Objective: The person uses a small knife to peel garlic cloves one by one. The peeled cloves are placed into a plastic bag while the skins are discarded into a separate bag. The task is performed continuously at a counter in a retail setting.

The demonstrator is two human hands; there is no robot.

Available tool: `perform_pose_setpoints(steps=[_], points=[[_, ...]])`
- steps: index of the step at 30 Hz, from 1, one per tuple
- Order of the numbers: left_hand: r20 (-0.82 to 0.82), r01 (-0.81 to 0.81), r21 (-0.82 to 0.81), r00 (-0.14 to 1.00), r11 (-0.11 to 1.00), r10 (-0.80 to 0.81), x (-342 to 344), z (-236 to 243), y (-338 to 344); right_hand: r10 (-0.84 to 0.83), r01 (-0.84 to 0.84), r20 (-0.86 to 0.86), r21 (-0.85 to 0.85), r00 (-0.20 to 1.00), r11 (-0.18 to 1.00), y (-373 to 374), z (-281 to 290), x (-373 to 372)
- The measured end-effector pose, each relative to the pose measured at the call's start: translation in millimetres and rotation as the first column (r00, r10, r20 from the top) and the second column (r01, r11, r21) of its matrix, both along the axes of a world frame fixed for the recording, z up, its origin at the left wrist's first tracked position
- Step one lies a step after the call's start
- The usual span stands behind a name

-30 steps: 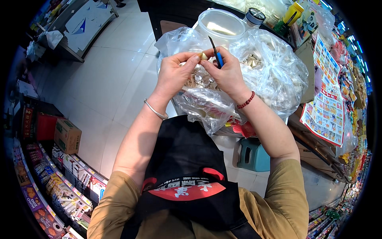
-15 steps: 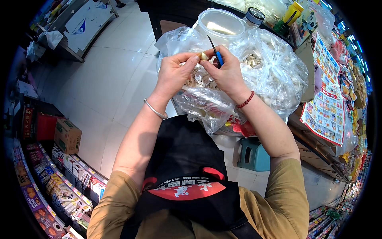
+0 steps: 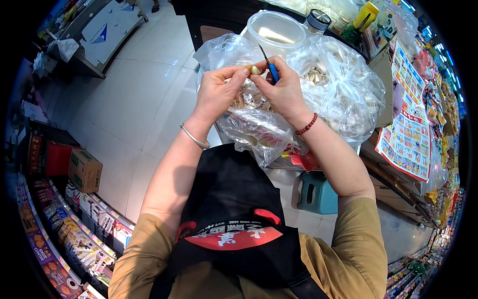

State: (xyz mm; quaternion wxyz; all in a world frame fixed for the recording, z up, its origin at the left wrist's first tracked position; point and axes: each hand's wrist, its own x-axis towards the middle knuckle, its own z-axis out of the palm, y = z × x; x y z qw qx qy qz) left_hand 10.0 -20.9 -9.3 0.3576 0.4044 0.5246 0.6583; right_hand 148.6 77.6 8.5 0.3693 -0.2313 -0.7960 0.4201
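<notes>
A pale garlic clove (image 3: 255,70) is pinched between the fingertips of both hands. My left hand (image 3: 221,89) is closed on its left side, thumb and forefinger pressed together. My right hand (image 3: 285,89) meets it from the other side and also grips a small knife (image 3: 272,70) with a blue handle, its thin dark blade pointing up and away. Below the fingers lies an opened clear plastic bag (image 3: 259,129) with garlic skins (image 3: 249,99) in it. To the right, a larger clear bag (image 3: 348,94) holds garlic, some bulbs showing at its mouth.
A clear round plastic tub (image 3: 277,25) stands behind the bags, beside a lidded jar (image 3: 318,21). A yellow-capped bottle (image 3: 366,17) is farther right. A printed flyer (image 3: 408,119) hangs at the right. A teal stool (image 3: 316,193) stands below the table; snack shelves (image 3: 74,234) line the lower left.
Both hands stay nearly in place around the garlic clove. The knife's blade tip has shifted very slightly to the left.
</notes>
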Motion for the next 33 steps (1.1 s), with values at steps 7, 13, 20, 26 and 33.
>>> perform_pose_setpoints(steps=[7, 13, 20, 26, 33], points=[[-0.002, 0.002, 0.024, 1.000, 1.000, -0.002, 1.3, 2.0, -0.9, -0.002, 0.002, 0.020, -0.006, 1.000, 1.000, 0.1, -0.1, 0.9], [-0.042, -0.028, 0.031, 0.999, 0.999, 0.030, 2.5, 1.7, -0.6, -0.003, 0.003, 0.018, 0.007, 1.000, 1.000, -0.6, 1.3, 0.7], [-0.004, 0.026, 0.064, 1.000, 0.998, -0.025, 3.0, 7.6, -3.4, -0.024, 0.023, 0.055, 0.027, 0.998, 0.999, -1.2, 1.7, 1.3], [-0.031, -0.029, 0.047, 0.999, 0.998, 0.031, 2.1, 0.3, -0.9, 0.001, -0.001, 0.001, -0.056, 1.000, 0.998, -1.3, -0.4, -0.6], [-0.040, -0.046, 0.040, 0.998, 0.998, 0.047, 3.0, -0.6, 0.6, 0.019, -0.023, -0.056, -0.074, 0.998, 0.997, 0.2, -2.0, -1.2]])
